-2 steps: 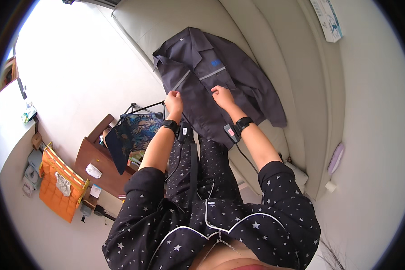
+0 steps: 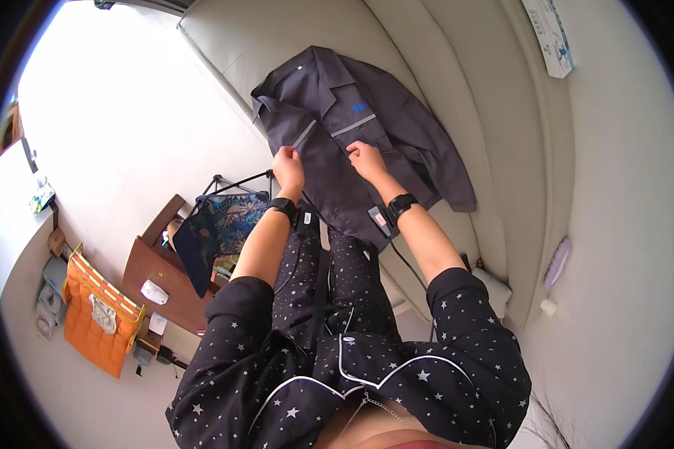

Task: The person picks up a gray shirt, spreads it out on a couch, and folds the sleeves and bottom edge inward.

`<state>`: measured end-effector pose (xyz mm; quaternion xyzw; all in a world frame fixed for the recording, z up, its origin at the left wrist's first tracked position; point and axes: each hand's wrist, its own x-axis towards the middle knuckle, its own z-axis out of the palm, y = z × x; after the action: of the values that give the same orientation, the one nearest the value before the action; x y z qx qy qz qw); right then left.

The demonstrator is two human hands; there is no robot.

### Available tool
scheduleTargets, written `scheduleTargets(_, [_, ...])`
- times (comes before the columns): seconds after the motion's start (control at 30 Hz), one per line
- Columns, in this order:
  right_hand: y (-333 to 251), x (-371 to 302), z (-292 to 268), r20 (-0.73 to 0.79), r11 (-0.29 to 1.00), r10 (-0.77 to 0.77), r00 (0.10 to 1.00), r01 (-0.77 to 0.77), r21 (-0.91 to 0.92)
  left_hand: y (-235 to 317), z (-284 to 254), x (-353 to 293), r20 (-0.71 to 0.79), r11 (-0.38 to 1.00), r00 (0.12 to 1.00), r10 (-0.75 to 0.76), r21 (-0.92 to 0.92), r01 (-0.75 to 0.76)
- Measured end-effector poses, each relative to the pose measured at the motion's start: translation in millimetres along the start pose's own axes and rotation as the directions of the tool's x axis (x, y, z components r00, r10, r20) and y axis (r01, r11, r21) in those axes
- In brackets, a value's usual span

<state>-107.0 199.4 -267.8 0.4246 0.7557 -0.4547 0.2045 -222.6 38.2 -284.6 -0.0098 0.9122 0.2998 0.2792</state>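
A dark grey work jacket (image 2: 329, 176) lies front up on the beige sofa, its collar at the far end. It has pale grey strips at the chest and a small blue mark on the right side. My left hand (image 2: 288, 168) is closed over the jacket's left front, just below the left strip. Over the right front, below the other strip, my right hand (image 2: 367, 160) is closed with thumb and finger pinched. Whether cloth is between the fingers of either hand is too small to tell. Both wrists wear black straps with small boxes.
The sofa (image 2: 225, 37) extends beyond the jacket and along its right side. To the left stand a folding chair with leaf-patterned fabric (image 2: 232, 221), a brown wooden cabinet (image 2: 153, 262) and an orange padded chair (image 2: 90, 322). A white box (image 2: 550, 37) rests at the upper right.
My right hand has shifted very slightly to the left, and the view has moved a little. The jacket lies as before.
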Motion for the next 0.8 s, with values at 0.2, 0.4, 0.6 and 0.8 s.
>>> scheduleTargets(0.2, [-19.3, 26.0, 21.7, -0.125, 0.992, 0.099, 0.987, -0.107, -0.060, 7.4, -0.5, 35.2, 0.114, 0.969, 0.963, 0.243, 0.007, -0.245])
scheduleTargets(0.4, [-53.3, 67.3, 36.5, -0.085, 0.942, 0.300, 0.950, -0.309, -0.133, 7.0, 1.2, 74.9, 0.224, 0.963, 0.942, 0.249, 0.051, -0.266])
scheduleTargets(0.6, [-52.1, 100.4, 44.7, -0.332, 0.980, 0.184, 0.925, -0.147, 0.133, 6.5, 0.1, 80.7, 0.331, 0.991, 0.939, 0.093, 0.056, -0.118])
scheduleTargets(0.8, [-52.2, 134.2, 51.8, -0.356, 0.996, 0.067, 0.932, -0.040, 0.081, 9.7, 10.6, 93.5, 0.283, 0.976, 0.943, 0.173, 0.076, -0.202])
